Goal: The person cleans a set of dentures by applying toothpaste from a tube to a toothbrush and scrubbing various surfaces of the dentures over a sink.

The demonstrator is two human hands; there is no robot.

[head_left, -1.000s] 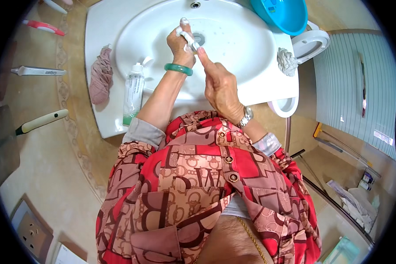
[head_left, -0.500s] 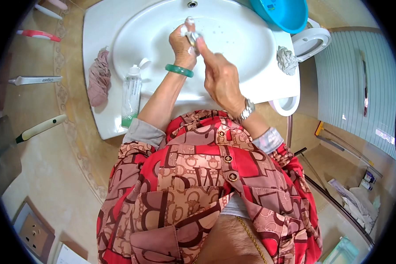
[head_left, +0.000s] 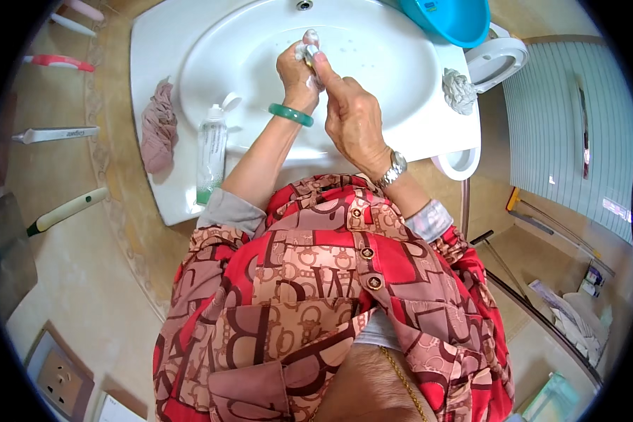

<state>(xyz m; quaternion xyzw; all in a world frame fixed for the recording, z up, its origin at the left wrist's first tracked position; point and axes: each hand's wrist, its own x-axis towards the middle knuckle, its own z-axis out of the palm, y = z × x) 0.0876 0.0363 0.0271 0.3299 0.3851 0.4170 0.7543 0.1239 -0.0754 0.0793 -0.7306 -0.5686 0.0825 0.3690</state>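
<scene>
Over the white sink basin (head_left: pixel 394 91), both my hands meet, wet with white foam. My left hand (head_left: pixel 297 81), with a green bangle above it, is closed, its foamy thumb pointing up. A small pale, foam-covered object (head_left: pixel 309 52) shows between the hands; its kind cannot be made out. My right hand (head_left: pixel 355 121), wearing a metal watch, is closed with its index finger stretched along that object. Near my left forearm stands a clear bottle (head_left: pixel 212 155) with green at its bottom and its white flip cap (head_left: pixel 230 102) raised.
A crumpled mauve cloth (head_left: pixel 160 126) lies on the counter's left side, a grey-white scrunched cloth (head_left: pixel 459 91) on its right. A blue basin (head_left: pixel 451 21) sits at the far right corner. Beyond are a toilet (head_left: pixel 496 65) and a striped glass door (head_left: pixel 566 126).
Both hands have shifted slightly, the left one a little to the right and down. The right index finger stays against the small object. The bottle and cloths have not moved.
</scene>
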